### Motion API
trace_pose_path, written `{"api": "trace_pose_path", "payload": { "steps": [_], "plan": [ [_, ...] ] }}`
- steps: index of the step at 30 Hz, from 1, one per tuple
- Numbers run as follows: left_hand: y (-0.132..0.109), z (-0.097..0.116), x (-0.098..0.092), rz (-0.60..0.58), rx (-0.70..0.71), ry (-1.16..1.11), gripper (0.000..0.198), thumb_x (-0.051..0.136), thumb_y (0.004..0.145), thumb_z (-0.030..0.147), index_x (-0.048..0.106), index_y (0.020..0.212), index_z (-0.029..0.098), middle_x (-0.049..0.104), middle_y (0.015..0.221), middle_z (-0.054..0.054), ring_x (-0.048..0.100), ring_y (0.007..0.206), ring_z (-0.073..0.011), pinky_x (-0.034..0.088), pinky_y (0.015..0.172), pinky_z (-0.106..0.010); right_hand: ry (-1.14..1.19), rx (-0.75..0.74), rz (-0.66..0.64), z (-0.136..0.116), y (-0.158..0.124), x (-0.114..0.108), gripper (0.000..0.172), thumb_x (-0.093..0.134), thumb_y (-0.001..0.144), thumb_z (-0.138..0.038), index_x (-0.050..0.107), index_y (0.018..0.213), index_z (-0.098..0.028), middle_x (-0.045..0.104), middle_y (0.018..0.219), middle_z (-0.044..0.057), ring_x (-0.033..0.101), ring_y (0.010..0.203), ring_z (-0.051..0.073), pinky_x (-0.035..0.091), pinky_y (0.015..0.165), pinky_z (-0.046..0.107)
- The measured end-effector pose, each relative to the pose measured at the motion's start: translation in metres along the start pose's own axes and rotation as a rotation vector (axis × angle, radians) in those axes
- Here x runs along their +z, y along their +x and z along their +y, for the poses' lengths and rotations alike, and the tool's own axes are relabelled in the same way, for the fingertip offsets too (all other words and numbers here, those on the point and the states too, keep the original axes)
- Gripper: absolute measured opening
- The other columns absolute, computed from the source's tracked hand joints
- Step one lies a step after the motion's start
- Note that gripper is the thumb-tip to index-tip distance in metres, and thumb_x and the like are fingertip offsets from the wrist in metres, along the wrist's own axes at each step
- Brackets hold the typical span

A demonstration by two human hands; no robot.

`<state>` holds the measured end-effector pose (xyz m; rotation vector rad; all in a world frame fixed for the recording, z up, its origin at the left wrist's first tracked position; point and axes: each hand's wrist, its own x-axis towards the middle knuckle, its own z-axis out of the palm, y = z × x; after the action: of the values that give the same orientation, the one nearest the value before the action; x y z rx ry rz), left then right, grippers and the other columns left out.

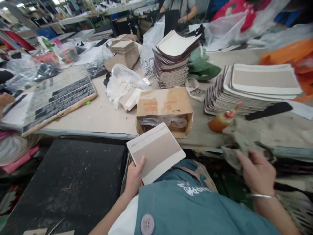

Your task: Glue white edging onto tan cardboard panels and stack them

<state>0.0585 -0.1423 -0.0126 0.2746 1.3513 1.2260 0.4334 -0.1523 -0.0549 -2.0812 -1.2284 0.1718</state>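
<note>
My left hand (136,173) is closed on the lower left edge of a flat rectangular panel (158,151), beige with white bands along two sides, thumb on top. The panel is tilted in front of my teal apron (186,205), just below an open cardboard box (165,101) with clear plastic inside. At the table's front edge on the right, my right hand (259,171) pinches a crumpled grey cloth (242,137), somewhat blurred. A dark curved handle (267,151) shows beside its fingers; I cannot tell whether the hand touches it.
Right of the box lie a glue bottle (221,121) with a red tip, a stack of white-edged panels (266,80) and a black strip (269,110). Another tall stack (174,58) stands behind. Left are a board with dark strips (66,94) and a black surface (70,182).
</note>
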Motion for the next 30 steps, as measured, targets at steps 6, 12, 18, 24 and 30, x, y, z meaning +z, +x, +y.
{"api": "trace_pose_path", "payload": {
  "steps": [6,12,18,24,30],
  "plan": [
    [0.007,-0.001,0.006,-0.058,-0.054,0.046,0.051,0.078,0.062,0.031,0.059,0.107,0.015,0.071,0.088,-0.008,0.067,0.087,-0.0254,0.054,0.08,-0.035,0.284,-0.23,-0.457,-0.078,-0.069,0.016,0.023,0.055,0.083,-0.041,0.058,0.079,-0.019,0.054,0.072,0.002,0.051,0.066,0.015,0.04,0.061,0.027],
    [0.007,-0.004,-0.002,-0.084,-0.054,0.071,0.053,0.08,0.059,0.035,0.06,0.104,0.014,0.071,0.089,-0.009,0.066,0.089,-0.0252,0.054,0.082,-0.035,0.346,-0.338,-0.595,-0.105,-0.07,0.032,0.038,0.041,0.091,-0.034,0.055,0.06,-0.018,0.047,0.068,0.002,0.05,0.067,0.013,0.04,0.061,0.025],
    [0.006,-0.01,-0.009,-0.068,-0.048,0.053,0.056,0.081,0.057,0.037,0.059,0.104,0.014,0.071,0.087,-0.009,0.067,0.088,-0.0257,0.054,0.081,-0.035,0.342,-0.333,-0.564,-0.112,-0.068,0.039,0.026,0.053,0.084,-0.035,0.058,0.065,-0.018,0.054,0.081,0.005,0.054,0.075,0.015,0.044,0.066,0.026],
    [0.003,-0.011,-0.01,-0.114,-0.054,0.046,0.057,0.08,0.058,0.035,0.058,0.106,0.014,0.071,0.087,-0.009,0.067,0.088,-0.0258,0.053,0.082,-0.036,0.414,-0.171,-0.55,-0.11,-0.074,0.05,0.023,0.064,0.077,-0.038,0.057,0.088,-0.02,0.058,0.079,0.001,0.056,0.065,0.013,0.047,0.061,0.025],
    [0.002,-0.011,-0.008,-0.121,-0.091,0.027,0.057,0.081,0.056,0.035,0.059,0.105,0.014,0.071,0.087,-0.009,0.067,0.088,-0.0257,0.053,0.083,-0.035,0.529,-0.233,-0.488,-0.105,-0.07,0.055,0.023,0.057,0.082,-0.036,0.064,0.071,-0.018,0.057,0.089,0.006,0.055,0.085,0.017,0.044,0.077,0.029]
  ]
}}
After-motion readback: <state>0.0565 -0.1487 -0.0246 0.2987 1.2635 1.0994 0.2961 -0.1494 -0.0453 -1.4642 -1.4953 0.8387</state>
